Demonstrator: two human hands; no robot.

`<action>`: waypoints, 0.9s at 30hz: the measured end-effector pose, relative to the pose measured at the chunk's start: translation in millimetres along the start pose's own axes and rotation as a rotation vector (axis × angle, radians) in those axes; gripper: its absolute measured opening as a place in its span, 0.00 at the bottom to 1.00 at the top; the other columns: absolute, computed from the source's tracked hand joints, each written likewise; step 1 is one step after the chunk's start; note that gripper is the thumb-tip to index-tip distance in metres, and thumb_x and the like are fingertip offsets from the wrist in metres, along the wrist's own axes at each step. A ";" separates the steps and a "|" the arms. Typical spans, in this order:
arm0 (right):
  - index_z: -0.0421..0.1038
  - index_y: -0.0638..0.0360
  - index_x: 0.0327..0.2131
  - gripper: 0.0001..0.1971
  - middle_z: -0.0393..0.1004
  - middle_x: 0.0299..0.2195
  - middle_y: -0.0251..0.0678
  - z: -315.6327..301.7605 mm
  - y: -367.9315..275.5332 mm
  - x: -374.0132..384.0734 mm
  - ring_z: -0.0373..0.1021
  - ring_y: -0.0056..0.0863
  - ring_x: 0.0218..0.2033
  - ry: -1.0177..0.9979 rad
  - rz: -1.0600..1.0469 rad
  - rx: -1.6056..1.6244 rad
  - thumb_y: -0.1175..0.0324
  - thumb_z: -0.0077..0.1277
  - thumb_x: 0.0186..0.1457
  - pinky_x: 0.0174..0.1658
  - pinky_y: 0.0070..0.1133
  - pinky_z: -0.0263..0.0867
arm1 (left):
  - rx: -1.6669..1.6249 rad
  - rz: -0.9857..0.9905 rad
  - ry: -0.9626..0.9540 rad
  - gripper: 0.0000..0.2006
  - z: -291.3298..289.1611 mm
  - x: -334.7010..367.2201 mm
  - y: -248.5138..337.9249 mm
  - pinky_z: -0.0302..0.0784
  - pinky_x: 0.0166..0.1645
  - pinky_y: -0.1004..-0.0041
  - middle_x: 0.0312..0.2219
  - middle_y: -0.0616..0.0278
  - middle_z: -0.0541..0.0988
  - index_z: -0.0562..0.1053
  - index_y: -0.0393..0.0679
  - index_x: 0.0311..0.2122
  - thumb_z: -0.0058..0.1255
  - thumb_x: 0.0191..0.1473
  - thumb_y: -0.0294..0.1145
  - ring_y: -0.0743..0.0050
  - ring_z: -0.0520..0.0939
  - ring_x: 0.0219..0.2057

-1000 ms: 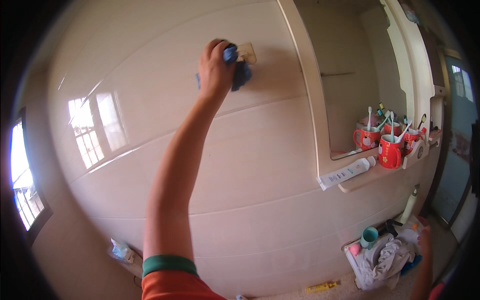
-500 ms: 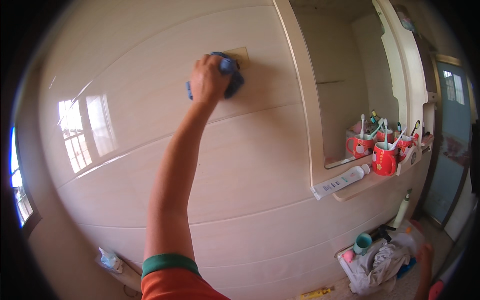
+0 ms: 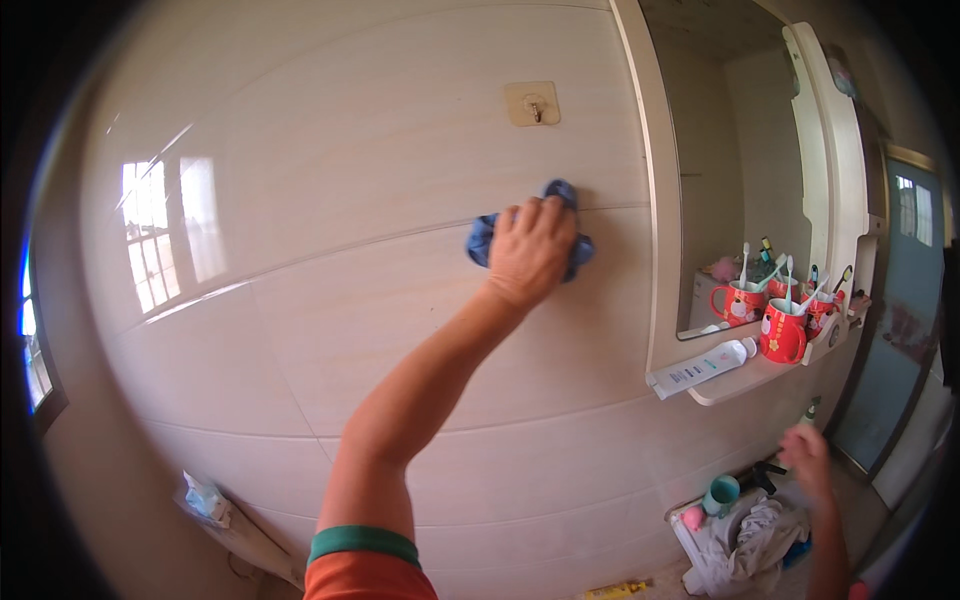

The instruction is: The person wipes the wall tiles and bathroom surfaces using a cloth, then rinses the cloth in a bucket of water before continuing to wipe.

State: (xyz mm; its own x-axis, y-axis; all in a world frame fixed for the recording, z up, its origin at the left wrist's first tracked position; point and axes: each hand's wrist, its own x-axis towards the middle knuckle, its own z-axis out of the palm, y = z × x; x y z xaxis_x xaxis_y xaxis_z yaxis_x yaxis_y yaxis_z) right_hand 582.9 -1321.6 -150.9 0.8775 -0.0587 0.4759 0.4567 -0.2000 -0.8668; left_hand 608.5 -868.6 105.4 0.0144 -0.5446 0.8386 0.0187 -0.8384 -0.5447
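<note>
My left hand [image 3: 530, 250] presses a crumpled blue cloth [image 3: 484, 240] against the glossy beige wall tiles [image 3: 390, 330], on a seam between two of them. Its fingers are spread over the cloth and curl around it. Above it, a metal hook on a square yellowish pad [image 3: 532, 104] is stuck to the wall. My right hand [image 3: 806, 462] hangs in the air at the lower right, below the mirror shelf; its fingers are blurred, and nothing shows clearly in them.
Right of the cloth is a mirror [image 3: 715, 180] in a cream frame. On its shelf [image 3: 735, 385] lie a white toothpaste tube [image 3: 703, 369] and red mugs [image 3: 783, 332] with toothbrushes. Below stand a teal cup [image 3: 721, 494] and white cloth [image 3: 755, 540]. A tissue pack [image 3: 206, 500] is lower left.
My left hand has moved the cloth down and to the right, off the hook's edge, so the hook is uncovered. My right hand has risen further into view. The view has shifted slightly.
</note>
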 end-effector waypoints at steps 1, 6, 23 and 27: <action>0.65 0.59 0.37 0.07 0.68 0.31 0.30 46.8 -45.3 3.4 0.67 0.16 0.31 -0.145 -0.004 -0.016 0.68 0.42 0.58 0.32 0.14 0.66 | -0.045 0.012 -0.091 0.15 2.4 -1.6 7.3 0.62 0.43 0.64 0.39 0.63 0.71 0.71 0.47 0.36 0.49 0.38 0.30 0.64 0.70 0.41; 0.41 0.49 0.61 0.36 0.53 0.56 0.42 211.3 -154.2 23.1 0.58 0.32 0.52 -0.530 -0.391 0.078 0.73 0.49 0.52 0.46 0.27 0.65 | -0.599 -0.023 -0.141 0.16 6.8 -32.6 30.5 0.66 0.43 0.65 0.35 0.60 0.73 0.72 0.45 0.34 0.55 0.33 0.27 0.58 0.72 0.38; 0.65 0.56 0.46 0.23 0.73 0.35 0.42 204.9 -361.1 250.8 0.70 0.36 0.36 0.674 -0.886 -0.009 0.63 0.50 0.44 0.41 0.26 0.65 | -0.004 0.071 -0.253 0.29 -62.4 -38.2 -96.8 0.49 0.59 0.54 0.57 0.56 0.57 0.64 0.54 0.54 0.52 0.45 0.46 0.55 0.55 0.59; 0.64 0.49 0.48 0.22 0.70 0.43 0.44 200.2 -403.9 288.4 0.66 0.43 0.45 0.637 -0.619 -0.483 0.58 0.47 0.47 0.45 0.34 0.64 | 0.025 0.083 -0.227 0.28 -61.6 -47.6 -100.7 0.47 0.61 0.54 0.57 0.58 0.58 0.65 0.55 0.54 0.52 0.45 0.47 0.56 0.55 0.60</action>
State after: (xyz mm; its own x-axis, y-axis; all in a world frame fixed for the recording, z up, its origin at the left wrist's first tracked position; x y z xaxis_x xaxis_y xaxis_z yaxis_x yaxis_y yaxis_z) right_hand 680.8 -1061.9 306.6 0.2004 -0.2935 0.9347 0.5732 -0.7386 -0.3548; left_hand 544.3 -759.6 120.5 0.2416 -0.5896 0.7707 0.0324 -0.7889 -0.6137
